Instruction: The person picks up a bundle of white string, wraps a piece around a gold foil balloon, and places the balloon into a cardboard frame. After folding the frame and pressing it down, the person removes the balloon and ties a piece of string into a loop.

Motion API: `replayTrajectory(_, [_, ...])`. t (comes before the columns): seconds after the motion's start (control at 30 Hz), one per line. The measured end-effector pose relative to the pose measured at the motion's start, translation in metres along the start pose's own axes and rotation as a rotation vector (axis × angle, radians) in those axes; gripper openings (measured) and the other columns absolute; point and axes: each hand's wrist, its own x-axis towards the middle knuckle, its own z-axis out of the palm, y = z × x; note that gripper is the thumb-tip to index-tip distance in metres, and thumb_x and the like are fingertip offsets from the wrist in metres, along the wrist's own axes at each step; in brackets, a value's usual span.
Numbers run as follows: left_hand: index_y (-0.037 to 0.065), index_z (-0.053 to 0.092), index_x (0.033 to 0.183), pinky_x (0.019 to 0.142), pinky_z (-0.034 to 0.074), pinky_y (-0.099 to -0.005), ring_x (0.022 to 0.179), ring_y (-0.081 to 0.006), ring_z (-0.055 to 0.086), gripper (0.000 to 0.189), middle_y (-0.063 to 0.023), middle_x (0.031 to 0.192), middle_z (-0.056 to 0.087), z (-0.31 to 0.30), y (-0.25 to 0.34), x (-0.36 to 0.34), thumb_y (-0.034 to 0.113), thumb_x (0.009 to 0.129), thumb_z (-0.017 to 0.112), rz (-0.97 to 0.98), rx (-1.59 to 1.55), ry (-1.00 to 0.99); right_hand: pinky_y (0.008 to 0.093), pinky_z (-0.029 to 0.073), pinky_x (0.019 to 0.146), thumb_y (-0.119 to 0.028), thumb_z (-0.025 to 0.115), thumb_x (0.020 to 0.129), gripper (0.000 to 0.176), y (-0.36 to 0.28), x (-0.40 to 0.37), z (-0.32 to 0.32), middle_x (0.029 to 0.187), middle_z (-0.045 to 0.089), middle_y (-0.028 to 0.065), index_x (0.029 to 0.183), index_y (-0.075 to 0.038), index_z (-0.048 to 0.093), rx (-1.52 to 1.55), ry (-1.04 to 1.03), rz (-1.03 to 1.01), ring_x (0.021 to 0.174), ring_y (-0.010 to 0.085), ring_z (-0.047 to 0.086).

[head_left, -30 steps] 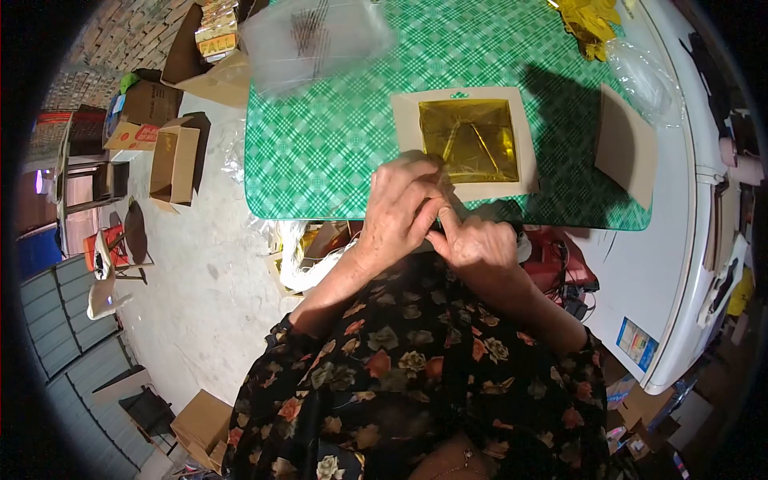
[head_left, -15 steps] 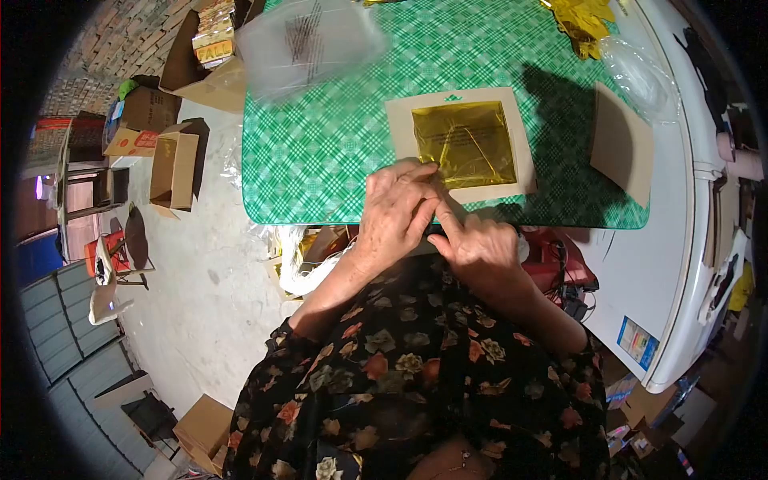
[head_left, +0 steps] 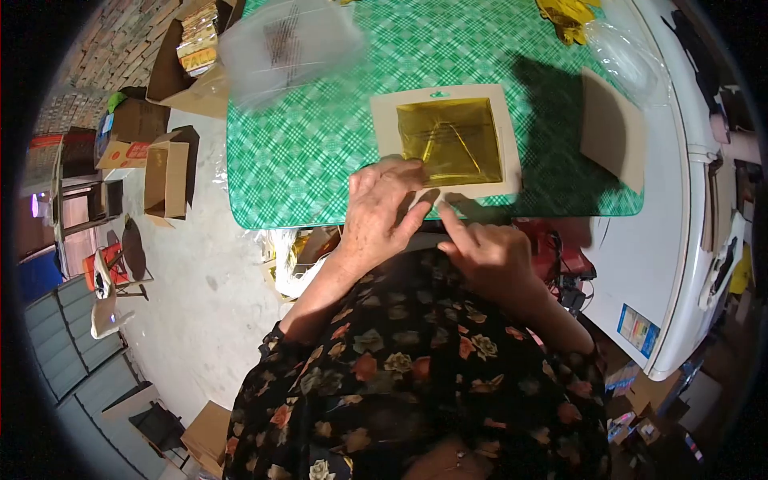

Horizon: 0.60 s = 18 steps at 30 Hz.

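Note:
A beige cardboard sheet [head_left: 472,191] lies flat near the front edge of the table, with a small cut-out at its top. On its middle is a square of shiny gold film [head_left: 464,152], creased with bright lines. My left hand [head_left: 376,206] rests over the sheet's lower left corner, its fingers bent onto the card and film and its thumb held apart. Close to the front edge, my right hand [head_left: 494,254] has its index finger stretched toward the left thumb, with the other fingers curled. Nothing shows in the right hand.
A green checked tablecloth [head_left: 304,160] covers the table. Clear plastic bags [head_left: 292,48] lie at the back left. Another cardboard piece [head_left: 612,132] and crumpled gold film [head_left: 570,20] are on the right. Open boxes [head_left: 166,176] stand left; a white appliance [head_left: 640,264] stands right.
My hands have moved apart: the left thumb and right index finger touched or nearly touched before, and a gap now shows between them. The whole view has shifted slightly.

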Motion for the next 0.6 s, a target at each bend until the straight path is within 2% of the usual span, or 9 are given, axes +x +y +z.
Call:
replayTrajectory(0.07, [0.008, 0.066, 0.109, 0.094, 0.037, -0.0417, 0.117, -0.0288, 0.056, 0.033, -0.0085, 0.128, 0.063, -0.002, 0.002, 0.003, 0.018, 0.080, 0.078, 0.068, 0.057, -0.008, 0.0360, 0.045, 0.052, -0.031, 0.071, 0.088, 0.049, 0.017, -0.017, -0.004, 0.066, 0.056, 0.0033, 0.130, -0.006, 0.063, 0.092, 0.040, 0.022, 0.056, 0.0211, 0.059])
replayTrajectory(0.1, [0.008, 0.066, 0.111, 0.094, 0.037, -0.0420, 0.119, -0.0288, 0.054, 0.037, -0.0086, 0.131, 0.061, -0.004, 0.003, 0.003, 0.019, 0.079, 0.079, 0.083, 0.071, -0.038, 0.0365, 0.046, 0.053, -0.023, 0.071, 0.088, 0.043, 0.019, -0.019, -0.020, 0.067, 0.058, 0.0058, 0.127, -0.004, 0.065, 0.027, -0.045, 0.082, 0.058, 0.0227, 0.061])
replayTrajectory(0.13, [0.008, 0.066, 0.113, 0.095, 0.037, -0.0422, 0.121, -0.0288, 0.053, 0.040, -0.0087, 0.133, 0.059, -0.006, 0.003, 0.003, 0.020, 0.077, 0.080, 0.098, 0.085, -0.067, 0.0368, 0.047, 0.054, -0.018, 0.072, 0.087, 0.041, 0.027, -0.024, -0.025, 0.068, 0.059, 0.0055, 0.126, -0.007, 0.067, 0.057, -0.019, 0.113, 0.059, 0.0230, 0.062])
replayTrajectory(0.23, [0.008, 0.066, 0.117, 0.100, 0.035, -0.0452, 0.129, -0.0313, 0.049, 0.047, -0.0096, 0.140, 0.055, -0.011, 0.007, 0.001, 0.028, 0.078, 0.081, 0.127, 0.121, -0.144, 0.0356, 0.047, 0.050, -0.014, 0.071, 0.086, 0.047, 0.060, -0.045, -0.011, 0.064, 0.057, 0.0019, 0.131, -0.004, 0.061, -0.009, 0.144, 0.036, 0.055, 0.0186, 0.060])
replayTrajectory(0.37, [0.009, 0.065, 0.120, 0.105, 0.034, -0.0472, 0.136, -0.0318, 0.045, 0.051, -0.0097, 0.145, 0.051, -0.013, 0.009, -0.005, 0.032, 0.078, 0.082, 0.157, 0.151, -0.180, 0.0337, 0.047, 0.050, -0.007, 0.070, 0.083, 0.053, 0.081, -0.055, -0.009, 0.065, 0.051, 0.0003, 0.135, -0.008, 0.060, -0.103, 0.154, 0.055, 0.057, 0.0166, 0.057])
replayTrajectory(0.47, [0.009, 0.066, 0.119, 0.103, 0.037, -0.0467, 0.134, -0.0307, 0.048, 0.045, -0.0091, 0.142, 0.055, -0.010, 0.008, -0.012, 0.027, 0.080, 0.080, 0.162, 0.225, -0.192, 0.0329, 0.046, 0.051, -0.004, 0.070, 0.081, 0.055, 0.092, -0.061, 0.000, 0.067, 0.046, -0.0006, 0.135, -0.012, 0.061, -0.140, 0.152, 0.051, 0.058, 0.0158, 0.055])
replayTrajectory(0.6, [0.008, 0.072, 0.109, 0.101, 0.043, -0.0442, 0.124, -0.0292, 0.057, 0.034, -0.0072, 0.129, 0.063, -0.001, -0.007, -0.024, 0.015, 0.077, 0.079, 0.251, 0.189, -0.055, 0.0324, 0.046, 0.051, -0.007, 0.072, 0.081, 0.049, 0.096, -0.058, 0.005, 0.067, 0.044, -0.0004, 0.129, -0.015, 0.065, -0.114, 0.190, 0.027, 0.058, 0.0156, 0.053])
